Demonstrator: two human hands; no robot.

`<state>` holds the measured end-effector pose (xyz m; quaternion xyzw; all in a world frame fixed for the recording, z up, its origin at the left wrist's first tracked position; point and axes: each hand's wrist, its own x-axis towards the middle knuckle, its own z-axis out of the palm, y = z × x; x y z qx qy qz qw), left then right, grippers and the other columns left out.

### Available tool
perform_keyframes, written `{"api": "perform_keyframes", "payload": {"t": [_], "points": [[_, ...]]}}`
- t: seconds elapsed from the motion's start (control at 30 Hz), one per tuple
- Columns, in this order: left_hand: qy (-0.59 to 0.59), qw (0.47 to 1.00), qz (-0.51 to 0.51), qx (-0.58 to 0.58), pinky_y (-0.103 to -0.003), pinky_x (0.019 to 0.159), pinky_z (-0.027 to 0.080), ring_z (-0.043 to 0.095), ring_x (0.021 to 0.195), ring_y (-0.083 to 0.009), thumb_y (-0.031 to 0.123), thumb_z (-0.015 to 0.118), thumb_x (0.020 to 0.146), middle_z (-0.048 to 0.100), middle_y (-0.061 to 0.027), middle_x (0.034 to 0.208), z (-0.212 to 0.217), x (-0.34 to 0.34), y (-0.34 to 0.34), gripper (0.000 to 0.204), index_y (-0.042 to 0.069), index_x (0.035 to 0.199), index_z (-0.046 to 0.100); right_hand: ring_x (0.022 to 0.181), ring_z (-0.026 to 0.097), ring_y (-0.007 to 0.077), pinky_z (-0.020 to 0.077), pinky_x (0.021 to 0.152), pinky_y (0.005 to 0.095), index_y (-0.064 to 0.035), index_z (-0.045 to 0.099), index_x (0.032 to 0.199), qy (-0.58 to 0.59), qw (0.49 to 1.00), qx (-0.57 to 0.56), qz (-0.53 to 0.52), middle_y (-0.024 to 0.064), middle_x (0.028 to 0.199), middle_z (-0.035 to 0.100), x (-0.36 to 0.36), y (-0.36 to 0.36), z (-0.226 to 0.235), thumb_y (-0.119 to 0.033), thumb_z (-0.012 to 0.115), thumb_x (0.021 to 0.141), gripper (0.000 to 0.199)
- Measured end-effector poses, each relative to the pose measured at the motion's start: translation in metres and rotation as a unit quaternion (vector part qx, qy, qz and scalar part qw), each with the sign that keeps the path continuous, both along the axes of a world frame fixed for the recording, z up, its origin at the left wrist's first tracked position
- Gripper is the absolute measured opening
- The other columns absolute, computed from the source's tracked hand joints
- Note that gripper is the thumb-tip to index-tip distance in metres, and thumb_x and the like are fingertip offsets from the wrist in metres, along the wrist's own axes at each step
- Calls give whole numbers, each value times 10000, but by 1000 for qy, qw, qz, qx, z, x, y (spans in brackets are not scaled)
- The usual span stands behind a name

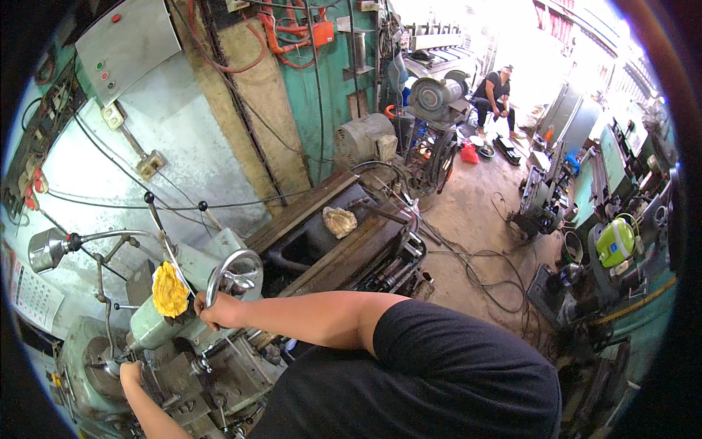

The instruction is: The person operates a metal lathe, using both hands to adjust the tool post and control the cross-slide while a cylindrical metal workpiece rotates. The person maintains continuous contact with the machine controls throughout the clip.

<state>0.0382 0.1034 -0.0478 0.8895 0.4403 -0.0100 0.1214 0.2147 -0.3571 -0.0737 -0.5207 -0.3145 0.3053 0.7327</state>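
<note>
I stand over a green metal lathe. Its tailstock (156, 319) carries a shiny handwheel (232, 257), and my right hand (221, 312) is closed around the lower part of that wheel's rim. At the chuck (89, 364), my left hand (131, 374) reaches in with its fingers bent together; whatever they pinch is too small to make out. A crumpled yellow cloth (170, 290) rests on top of the tailstock, close to my right hand. Below and between my hands lies the dark tool carriage (178, 378).
A work lamp (51, 250) on a bent arm hangs at left. A dirty rag (339, 222) lies on the lathe bed (307, 274). Cables (488, 274) trail over the floor. Farther back stand a bench grinder (433, 94) and a seated person (493, 96). Machinery lines the right side.
</note>
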Motion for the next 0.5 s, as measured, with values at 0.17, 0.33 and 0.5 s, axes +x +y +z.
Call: {"api": "perform_keyframes", "payload": {"t": [0.17,0.33,0.5], "points": [[-12,1000,9,-2,-471,712,504,645,673,-322,241,750,837,693,-202,737,3,-2,-9,306,-55,762,721,552,612,191,477,538,355,-10,539,1017,5,1000,11,21,82,683,598,2,-3,2,-39,576,821,202],[-11,1000,0,3,-463,704,504,653,666,-333,263,737,820,689,-202,718,7,-1,-15,330,-64,786,724,564,608,182,473,541,354,-10,540,1019,5,999,1,41,76,681,599,3,-6,4,-50,582,822,205],[-56,998,-10,34,-474,710,502,667,680,-349,265,717,809,693,-226,723,5,-6,-17,351,-86,797,720,575,609,172,470,543,349,-15,548,1014,-1,1000,-5,30,71,682,602,1,-8,7,-59,592,819,205]]}}
